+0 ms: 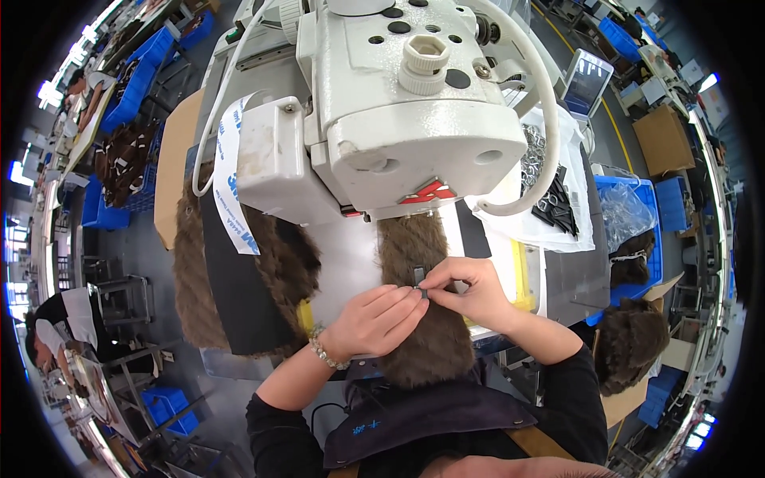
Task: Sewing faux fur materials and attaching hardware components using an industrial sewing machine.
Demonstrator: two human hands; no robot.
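Under the head of a white sewing machine [422, 151], a long strip of brown fur fabric [430, 350] runs toward me. My left hand [384, 319], with a beaded bracelet at its wrist, rests over the strip with its fingers together. From the other side my right hand [474, 291] pinches with thumb and forefinger. Their fingertips meet on a small dark tab [420, 273], which looks like a short strap. Whether a metal ring sits in it is too small to tell.
More brown fur pieces [191, 279] with a black strip [239, 295] lie at left. On the right, a white sheet [578, 183] holds metal rings [531, 151] and black straps [554, 209]. Blue bins [657, 247] and a fur bundle [629, 338] stand beyond.
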